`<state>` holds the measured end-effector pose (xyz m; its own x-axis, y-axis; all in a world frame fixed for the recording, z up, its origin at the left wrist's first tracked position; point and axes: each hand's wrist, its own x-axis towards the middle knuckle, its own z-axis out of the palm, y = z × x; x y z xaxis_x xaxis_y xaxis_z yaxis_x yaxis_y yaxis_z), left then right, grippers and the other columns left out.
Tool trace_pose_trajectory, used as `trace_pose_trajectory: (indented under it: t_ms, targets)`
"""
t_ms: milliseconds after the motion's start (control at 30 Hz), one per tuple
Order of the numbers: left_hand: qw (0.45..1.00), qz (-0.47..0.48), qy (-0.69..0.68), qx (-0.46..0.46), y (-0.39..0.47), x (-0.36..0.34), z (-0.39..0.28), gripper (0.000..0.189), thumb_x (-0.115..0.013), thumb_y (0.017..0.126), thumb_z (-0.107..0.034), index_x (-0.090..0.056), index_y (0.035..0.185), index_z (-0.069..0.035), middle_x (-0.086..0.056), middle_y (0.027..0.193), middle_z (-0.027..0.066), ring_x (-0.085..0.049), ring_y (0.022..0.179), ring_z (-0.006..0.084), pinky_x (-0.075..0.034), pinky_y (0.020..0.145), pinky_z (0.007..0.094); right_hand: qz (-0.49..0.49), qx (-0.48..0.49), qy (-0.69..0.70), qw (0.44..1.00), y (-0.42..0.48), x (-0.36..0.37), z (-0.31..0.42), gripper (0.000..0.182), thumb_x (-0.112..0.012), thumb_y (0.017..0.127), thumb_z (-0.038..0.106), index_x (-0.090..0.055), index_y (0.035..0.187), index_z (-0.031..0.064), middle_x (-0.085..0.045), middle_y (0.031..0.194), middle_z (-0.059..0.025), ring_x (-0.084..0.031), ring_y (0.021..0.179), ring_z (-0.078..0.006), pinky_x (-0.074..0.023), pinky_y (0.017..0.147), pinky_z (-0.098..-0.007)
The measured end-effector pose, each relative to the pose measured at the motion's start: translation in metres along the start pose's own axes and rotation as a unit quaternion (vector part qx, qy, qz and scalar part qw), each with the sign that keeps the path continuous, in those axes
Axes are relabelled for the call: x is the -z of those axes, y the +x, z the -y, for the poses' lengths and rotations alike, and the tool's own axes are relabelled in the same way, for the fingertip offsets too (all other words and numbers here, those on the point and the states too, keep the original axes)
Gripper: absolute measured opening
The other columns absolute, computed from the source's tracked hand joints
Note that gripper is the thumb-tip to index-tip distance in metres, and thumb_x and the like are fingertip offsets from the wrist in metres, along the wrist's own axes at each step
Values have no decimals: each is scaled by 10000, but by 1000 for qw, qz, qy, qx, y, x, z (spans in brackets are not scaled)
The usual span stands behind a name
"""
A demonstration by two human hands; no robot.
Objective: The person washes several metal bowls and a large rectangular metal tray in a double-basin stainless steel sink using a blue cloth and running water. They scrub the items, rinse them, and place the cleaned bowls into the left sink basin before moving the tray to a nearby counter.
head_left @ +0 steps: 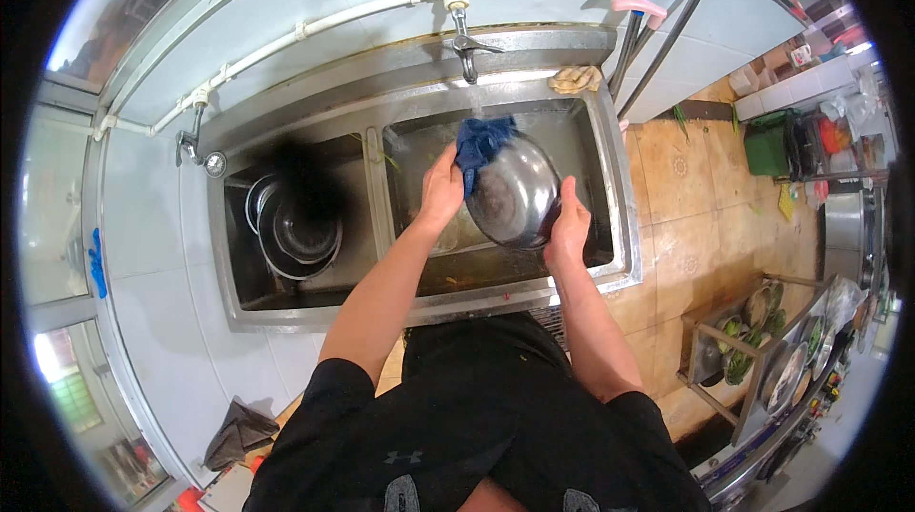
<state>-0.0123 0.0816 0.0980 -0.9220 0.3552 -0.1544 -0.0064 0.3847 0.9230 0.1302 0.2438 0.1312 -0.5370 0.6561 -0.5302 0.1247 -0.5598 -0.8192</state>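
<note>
Over the right basin (pixel 443 272) of a stainless steel sink, a round metal bowl (pixel 511 190) is tilted with its underside facing me. My right hand (pixel 570 222) grips the bowl at its right edge. A dark blue cloth (pixel 480 147) is bunched in my left hand (pixel 442 186) and pressed against the bowl's upper left side. Above the basin, a metal tap (pixel 465 47) points down behind the bowl. In the left basin (pixel 357 254) stand several nested bowls or pans (pixel 300 237), partly hidden by a dark blur.
A tan cloth (pixel 575 79) lies on the sink's back right corner. Long-handled tools (pixel 636 18) lean in a pink holder on the wall. A second tap (pixel 191 144) hangs at the far left. At the right, a metal rack (pixel 729 347) holds trays of vegetables.
</note>
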Motion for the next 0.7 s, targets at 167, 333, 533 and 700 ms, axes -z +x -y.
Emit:
trace_pose_trajectory:
  t_ms: [167,333,533,700]
  targets:
    - [991,-52,111,-50,-57,-38,29,371,-549,908,-92,-596,1275,-73,-563,1232,260,-585,1058,457,-479,931,473,-41,-112,217,969,31,-8,-17,562,-507,1026,508,-607,1204,-15,-646,1180,-117,-618,1043,-245,-492,934,-415]
    - [944,-48,241,-220,-101,-70,-14,389,-635,857,-64,-581,1238,-126,-459,1338,268,-464,1226,484,-425,996,547,-69,-132,170,974,32,-27,-31,569,-428,1052,509,-582,1260,2,-644,1181,-112,-627,1027,-277,-510,913,-427]
    - [938,64,281,-195,-98,-31,61,566,-606,867,-7,-484,1406,-129,-431,1476,185,-447,1310,443,-413,1045,531,-45,-177,177,967,65,23,-40,542,-365,1079,443,-544,1340,3,-587,1348,-152,-568,1222,-326,-436,1060,-522]
    - [945,56,317,-60,-89,11,59,862,-670,792,-5,-249,1543,-55,-351,1501,288,-445,1308,461,-415,1054,523,-21,-223,207,953,72,27,-57,513,-318,1096,388,-512,1353,-11,-531,1418,-165,-520,1282,-326,-392,1114,-495]
